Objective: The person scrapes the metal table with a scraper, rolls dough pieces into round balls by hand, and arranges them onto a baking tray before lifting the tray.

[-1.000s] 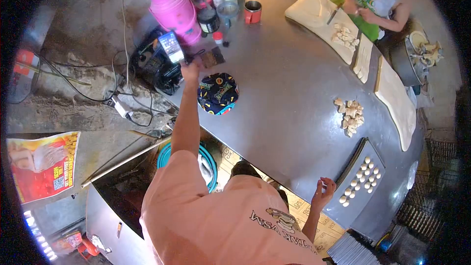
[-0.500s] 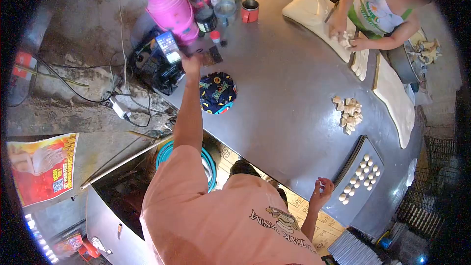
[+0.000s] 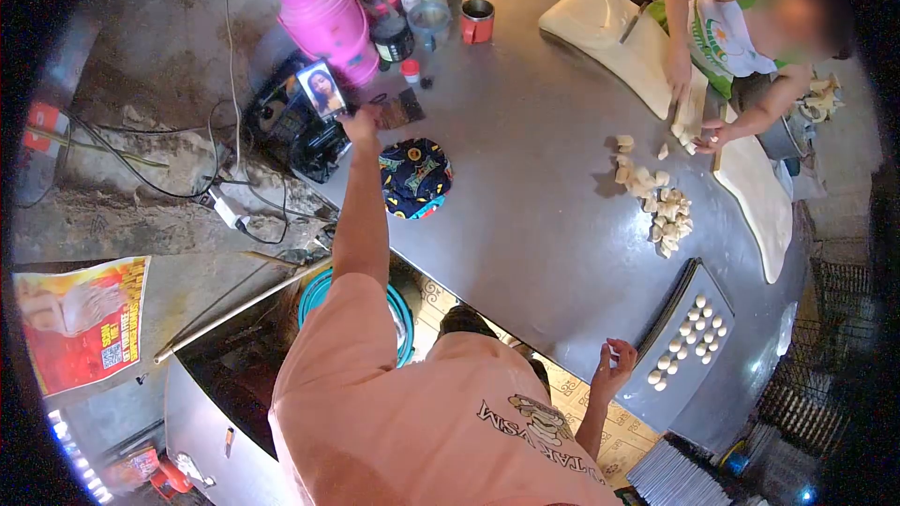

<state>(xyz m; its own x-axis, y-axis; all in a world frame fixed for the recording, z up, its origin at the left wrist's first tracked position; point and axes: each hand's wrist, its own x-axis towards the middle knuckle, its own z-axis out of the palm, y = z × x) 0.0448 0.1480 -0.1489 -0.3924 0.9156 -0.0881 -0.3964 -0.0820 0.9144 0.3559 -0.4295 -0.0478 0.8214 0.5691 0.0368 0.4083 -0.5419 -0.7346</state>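
Observation:
My left hand [image 3: 360, 124] reaches to the lower right edge of a phone [image 3: 322, 91], whose lit screen shows a picture of a person. The phone leans by a black bag [image 3: 317, 145]; the fingertips are hard to make out. Below the hand lies a dark patterned cloth item [image 3: 414, 178]. Beside the table's near edge, my right hand [image 3: 614, 367] is loosely curled with fingers apart and nothing in it. Next to it is a dark tray [image 3: 667, 319] bearing several small dough balls [image 3: 694, 335].
Across the metal table [image 3: 525, 178], a co-worker's hands [image 3: 714, 136] touch a dough strip [image 3: 691, 112]. Dough pieces [image 3: 670, 220] and long dough slabs [image 3: 755, 211] lie nearby. A pink jug [image 3: 328, 19], jars and a red mug [image 3: 477, 22] stand at the back left.
The phone screen has switched from icons to a picture. My left hand has shifted slightly. The co-worker has moved the cut dough pieces toward the pile and now handles a strip.

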